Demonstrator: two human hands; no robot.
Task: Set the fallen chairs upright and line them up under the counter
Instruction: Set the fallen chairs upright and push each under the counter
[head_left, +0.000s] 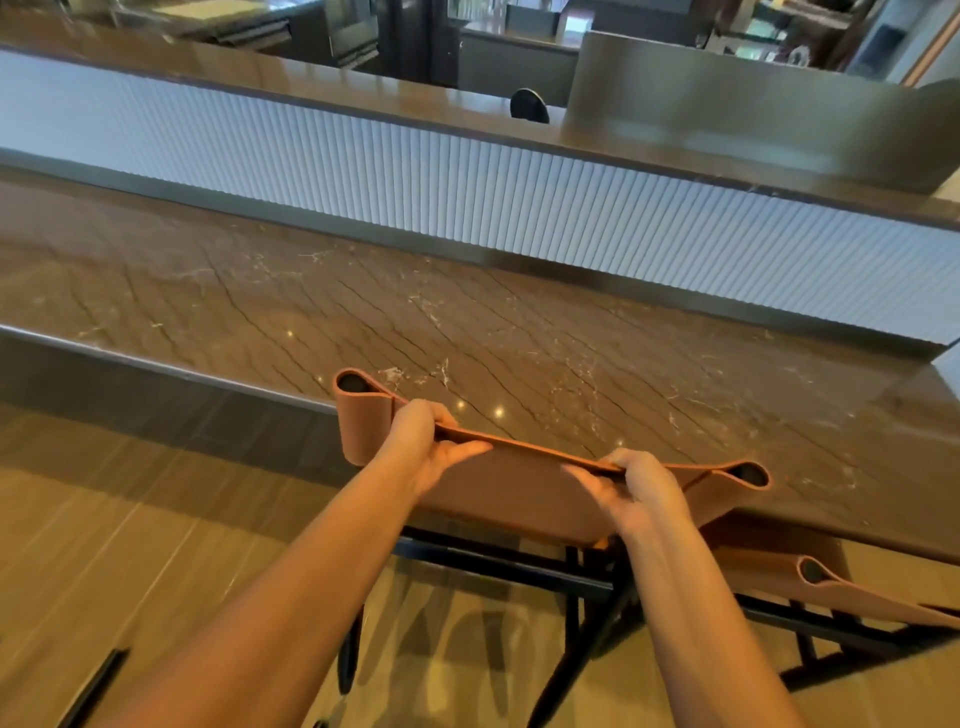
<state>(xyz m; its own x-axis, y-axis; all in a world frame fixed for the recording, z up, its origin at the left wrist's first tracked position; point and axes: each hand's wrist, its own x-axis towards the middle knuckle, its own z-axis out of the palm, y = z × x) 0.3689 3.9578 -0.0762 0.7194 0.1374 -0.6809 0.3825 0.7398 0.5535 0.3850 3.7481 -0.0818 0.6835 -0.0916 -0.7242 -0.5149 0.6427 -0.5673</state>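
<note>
Counter (519, 322): polished brown stone, marble-like, pale veins and dark crack lines, glossy with light spots reflected. Its near edge has a dull metal-looking strip. Far panel (467, 208): white, finely ribbed, matt. Upper ledge (311, 88): brown, glossy. Chair backrest (519, 483): tan leather-like sheet, smooth, matt, looped at both ends round dark posts. Chair frame (498, 566): black bars, matt, metal by the look. Second chair backrest (872, 597), right: same tan material. Floor (130, 545): wood-grain planks, brown, slight sheen.

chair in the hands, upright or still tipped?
Upright. The chair has its backrest top edge level at counter height, black legs running down to the floor; left hand and right hand grip that edge.
</note>
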